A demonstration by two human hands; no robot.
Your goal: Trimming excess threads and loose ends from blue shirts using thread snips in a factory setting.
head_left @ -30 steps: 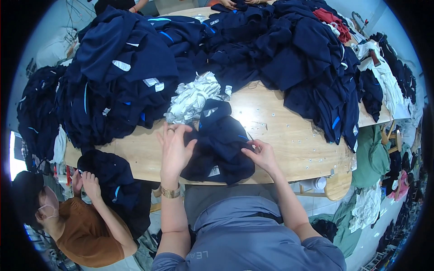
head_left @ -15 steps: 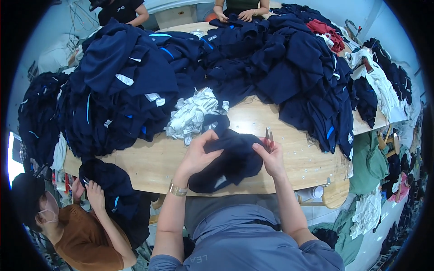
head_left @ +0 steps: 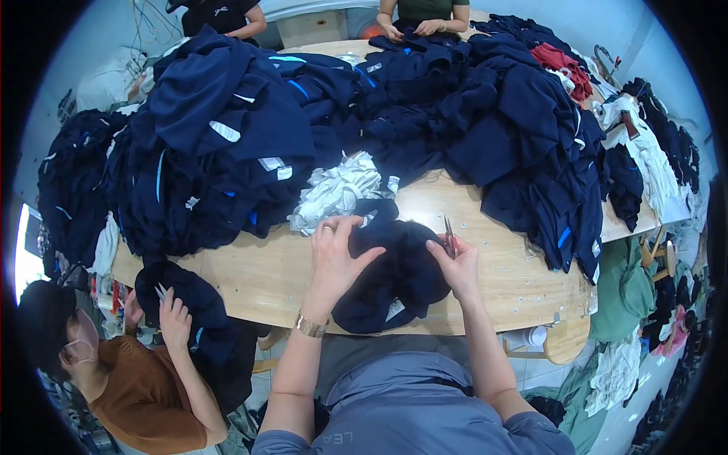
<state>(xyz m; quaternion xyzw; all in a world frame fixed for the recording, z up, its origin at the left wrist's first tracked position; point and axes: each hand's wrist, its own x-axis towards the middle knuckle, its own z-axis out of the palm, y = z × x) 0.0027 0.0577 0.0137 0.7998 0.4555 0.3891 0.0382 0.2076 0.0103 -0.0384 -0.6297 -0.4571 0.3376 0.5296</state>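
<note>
A dark navy garment lies bunched at the table's near edge between my hands, with a small white label on its lower part. At its left side is my left hand, thumb and fingers spread apart against the cloth. My right hand is closed round a pair of thread snips, blades pointing up, and its thumb presses at the garment's right edge. Whether the cloth is pinched there is hard to see. Just beyond lies a heap of white fabric pieces.
Large piles of navy garments cover the far left and far right of the wooden table. A co-worker at the left handles navy cloth with small snips. Two more people work across the table. A wooden stool stands below right.
The left hand's thumb and fingers have opened wider, and the garment has shifted and settled into a rounder bunch. The right hand keeps the snips. The whole view has shifted slightly.
</note>
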